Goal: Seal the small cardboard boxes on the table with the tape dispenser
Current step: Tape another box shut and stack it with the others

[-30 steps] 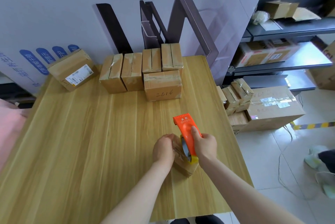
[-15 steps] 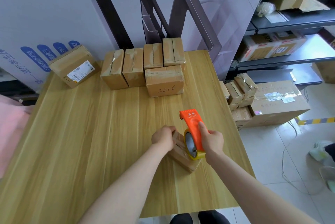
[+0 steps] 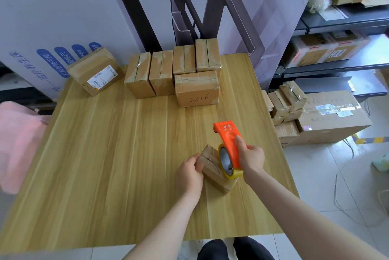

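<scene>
**Head view: one small box under the tape, near the right edge of the table**

Head view shows my left hand [image 3: 189,173] gripping the left side of the small box [image 3: 214,173], with the fingers curled over its edge so that it does not slide. This box lies on the table [image 3: 105,154] close to the right edge, toward the near side, and it is turned at an angle. My right hand [image 3: 251,157] is wrapped round the orange tape dispenser [image 3: 228,139], with one finger laid along its top. The yellow tape roll [image 3: 226,158] rests on top of the box at its near end. Shiny tape shows along the top seam, so I judge this strip is mostly laid. It has yet to be cut and pressed down over the end.

At the far edge stands a row of four boxes [image 3: 174,70], with the box marked "2616" [image 3: 196,89] in front of it. A labelled box [image 3: 95,71] sits at the far left corner. All of these look already taped, so I think the one in my hands is the last unsealed box on the table.
</scene>
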A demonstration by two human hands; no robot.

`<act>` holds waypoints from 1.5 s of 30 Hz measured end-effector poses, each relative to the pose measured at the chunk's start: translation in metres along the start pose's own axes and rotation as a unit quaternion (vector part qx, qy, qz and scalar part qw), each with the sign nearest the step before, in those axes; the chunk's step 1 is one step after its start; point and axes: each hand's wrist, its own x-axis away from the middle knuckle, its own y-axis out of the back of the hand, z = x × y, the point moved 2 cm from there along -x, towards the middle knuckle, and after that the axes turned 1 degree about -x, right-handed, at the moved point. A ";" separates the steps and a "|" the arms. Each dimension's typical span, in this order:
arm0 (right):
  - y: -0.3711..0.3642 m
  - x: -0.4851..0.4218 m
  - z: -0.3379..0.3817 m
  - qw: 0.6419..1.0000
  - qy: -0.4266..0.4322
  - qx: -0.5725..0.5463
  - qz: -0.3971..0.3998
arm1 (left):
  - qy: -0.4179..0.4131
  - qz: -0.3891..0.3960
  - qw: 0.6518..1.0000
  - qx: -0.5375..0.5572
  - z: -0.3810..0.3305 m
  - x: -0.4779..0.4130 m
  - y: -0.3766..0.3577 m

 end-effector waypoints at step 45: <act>-0.026 -0.016 0.051 0.995 0.010 -0.054 0.087 | 0.357 -0.243 0.841 0.327 0.029 -0.093 0.048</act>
